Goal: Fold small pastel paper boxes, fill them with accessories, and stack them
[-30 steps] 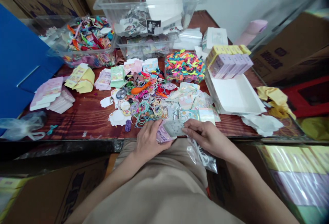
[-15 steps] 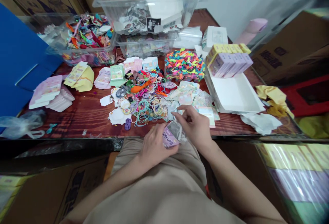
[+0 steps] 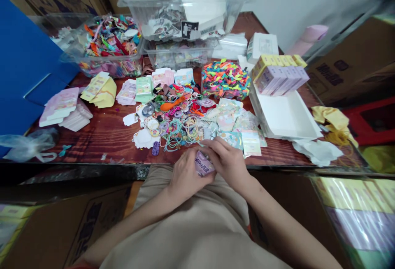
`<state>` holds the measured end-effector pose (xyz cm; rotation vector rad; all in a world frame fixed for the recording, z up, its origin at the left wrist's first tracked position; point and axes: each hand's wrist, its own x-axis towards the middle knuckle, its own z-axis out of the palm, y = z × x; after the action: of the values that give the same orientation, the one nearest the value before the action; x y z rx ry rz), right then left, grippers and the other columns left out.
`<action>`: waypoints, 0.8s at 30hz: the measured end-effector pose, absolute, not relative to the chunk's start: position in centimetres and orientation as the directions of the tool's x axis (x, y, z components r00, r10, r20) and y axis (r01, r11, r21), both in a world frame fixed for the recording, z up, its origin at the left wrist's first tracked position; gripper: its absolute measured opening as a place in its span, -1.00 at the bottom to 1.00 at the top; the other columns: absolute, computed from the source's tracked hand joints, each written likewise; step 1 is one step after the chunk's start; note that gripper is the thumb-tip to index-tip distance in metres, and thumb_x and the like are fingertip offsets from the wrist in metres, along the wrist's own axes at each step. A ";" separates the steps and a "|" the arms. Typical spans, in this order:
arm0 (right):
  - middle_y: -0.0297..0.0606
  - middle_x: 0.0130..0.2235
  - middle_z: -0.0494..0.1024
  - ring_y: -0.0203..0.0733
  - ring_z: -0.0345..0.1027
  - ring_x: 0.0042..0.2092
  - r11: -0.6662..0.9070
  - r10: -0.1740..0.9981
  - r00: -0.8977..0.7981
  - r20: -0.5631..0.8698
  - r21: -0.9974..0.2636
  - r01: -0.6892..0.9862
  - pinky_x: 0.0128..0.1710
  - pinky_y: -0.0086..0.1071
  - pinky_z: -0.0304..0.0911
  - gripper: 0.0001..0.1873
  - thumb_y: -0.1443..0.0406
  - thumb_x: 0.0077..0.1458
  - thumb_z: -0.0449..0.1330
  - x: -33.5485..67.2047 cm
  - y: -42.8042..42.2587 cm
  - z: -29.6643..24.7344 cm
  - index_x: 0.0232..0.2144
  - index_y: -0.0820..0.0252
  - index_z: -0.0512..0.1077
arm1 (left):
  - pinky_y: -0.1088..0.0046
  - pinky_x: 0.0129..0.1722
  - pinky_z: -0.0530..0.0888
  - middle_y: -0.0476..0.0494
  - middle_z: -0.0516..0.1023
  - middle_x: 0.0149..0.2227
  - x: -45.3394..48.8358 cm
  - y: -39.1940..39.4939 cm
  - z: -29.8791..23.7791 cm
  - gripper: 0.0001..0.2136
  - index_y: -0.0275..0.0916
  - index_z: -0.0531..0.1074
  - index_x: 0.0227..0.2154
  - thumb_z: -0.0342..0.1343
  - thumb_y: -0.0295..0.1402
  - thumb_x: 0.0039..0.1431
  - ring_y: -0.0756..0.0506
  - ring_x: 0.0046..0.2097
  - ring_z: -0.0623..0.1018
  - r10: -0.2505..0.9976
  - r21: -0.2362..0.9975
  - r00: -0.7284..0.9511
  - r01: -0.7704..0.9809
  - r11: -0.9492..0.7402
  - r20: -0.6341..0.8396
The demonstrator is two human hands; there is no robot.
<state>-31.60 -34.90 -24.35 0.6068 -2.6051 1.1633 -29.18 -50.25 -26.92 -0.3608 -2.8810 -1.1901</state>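
Our left hand and right hand close on a small pink foil packet, fingers curled around it, just above the near edge of a red-brown wooden table at bottom centre of the frame. Just ahead, mid-frame, teal elastic hair ties lie tangled in a loose heap of small trinkets. At upper centre, a clear plastic bin holds printed packets; at upper left, a clear plastic tub brims with colourful ribbons. At right, a neat stack of lilac-and-yellow boxes stands at the far end of an open white cardboard tray, while a mound of neon rubber loops remains piled at upper centre.
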 end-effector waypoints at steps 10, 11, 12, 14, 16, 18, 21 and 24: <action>-0.18 -0.21 0.60 -0.09 0.41 -0.17 0.483 -0.461 -0.796 0.392 -0.642 -0.596 -0.14 -0.19 0.34 -0.69 0.36 0.29 0.08 -30.9 -35.9 -22.8 0.04 0.06 0.43 | 0.23 -0.06 0.56 -0.20 0.57 -0.07 -29.2 -52.5 -26.7 -0.39 -0.18 0.27 0.02 0.34 -0.35 -0.16 -0.22 -0.04 0.60 0.129 0.727 -0.972 0.234 0.645 0.198; -0.20 -0.25 0.60 -0.10 0.41 -0.21 0.437 -0.495 -0.766 0.411 -0.644 -0.628 -0.17 -0.20 0.33 -0.73 0.36 0.28 0.08 -31.2 -36.1 -22.8 -0.01 0.07 0.46 | 0.24 -0.07 0.56 -0.20 0.58 -0.07 -29.3 -52.9 -26.7 -0.38 -0.19 0.27 0.02 0.35 -0.33 -0.15 -0.21 -0.05 0.60 0.111 0.731 -0.971 0.234 0.641 0.213; -0.22 -0.28 0.59 -0.12 0.41 -0.23 0.383 -0.512 -0.746 0.426 -0.664 -0.643 -0.19 -0.22 0.33 -0.75 0.36 0.28 0.08 -31.6 -36.3 -22.9 -0.07 0.07 0.48 | 0.26 -0.08 0.56 -0.20 0.58 -0.08 -29.4 -53.3 -26.7 -0.38 -0.20 0.27 0.02 0.35 -0.31 -0.14 -0.20 -0.07 0.61 0.090 0.735 -0.969 0.233 0.637 0.228; -0.24 -0.27 0.59 -0.15 0.43 -0.22 0.330 -0.450 -0.766 0.458 -0.712 -0.620 -0.18 -0.25 0.33 -0.79 0.36 0.28 0.09 -33.0 -36.6 -23.5 -0.14 0.08 0.50 | 0.28 -0.10 0.56 -0.21 0.57 -0.09 -29.5 -54.2 -26.9 -0.39 -0.20 0.28 0.03 0.36 -0.24 -0.11 -0.18 -0.09 0.60 0.059 0.741 -0.963 0.242 0.627 0.264; -0.20 -0.22 0.57 -0.12 0.42 -0.17 0.431 -0.330 -0.834 0.442 -0.716 -0.550 -0.14 -0.24 0.33 -0.80 0.35 0.28 0.11 -35.0 -36.8 -24.6 -0.15 0.09 0.52 | 0.28 -0.06 0.55 -0.22 0.56 -0.06 -29.5 -55.1 -27.2 -0.39 -0.20 0.28 0.05 0.35 -0.21 -0.07 -0.18 -0.06 0.59 0.051 0.738 -0.947 0.281 0.614 0.318; -0.11 -0.15 0.54 -0.02 0.39 -0.13 0.628 -0.295 -0.876 0.381 -0.614 -0.478 -0.12 -0.16 0.32 -0.78 0.34 0.25 0.12 -37.1 -37.0 -26.0 -0.13 0.11 0.54 | 0.26 -0.02 0.53 -0.23 0.53 -0.02 -29.4 -56.0 -27.6 -0.36 -0.20 0.27 0.09 0.36 -0.19 -0.06 -0.19 -0.01 0.56 0.058 0.737 -0.931 0.323 0.594 0.361; 0.01 -0.10 0.49 0.09 0.33 -0.12 0.798 -0.332 -0.903 0.272 -0.429 -0.423 -0.14 -0.09 0.31 -0.75 0.34 0.24 0.11 -39.6 -37.2 -27.6 -0.15 0.16 0.58 | 0.24 0.03 0.52 -0.25 0.49 0.05 -29.2 -57.2 -28.4 -0.29 -0.17 0.23 0.15 0.37 -0.17 -0.07 -0.21 0.05 0.53 0.030 0.775 -0.932 0.318 0.547 0.361; -0.02 -0.14 0.49 0.07 0.34 -0.13 0.789 -0.345 -0.895 0.284 -0.429 -0.440 -0.14 -0.10 0.32 -0.75 0.28 0.26 0.10 -40.7 -37.2 -27.9 -0.25 0.17 0.60 | 0.24 0.03 0.53 -0.26 0.47 0.07 -28.9 -58.2 -29.3 -0.21 -0.16 0.19 0.18 0.39 -0.15 -0.12 -0.21 0.06 0.53 0.012 0.804 -0.951 0.267 0.532 0.308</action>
<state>-40.72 -37.22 -27.86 0.6182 -2.7884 0.7386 -28.90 -58.23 -29.34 -0.2337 -2.5084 -1.3832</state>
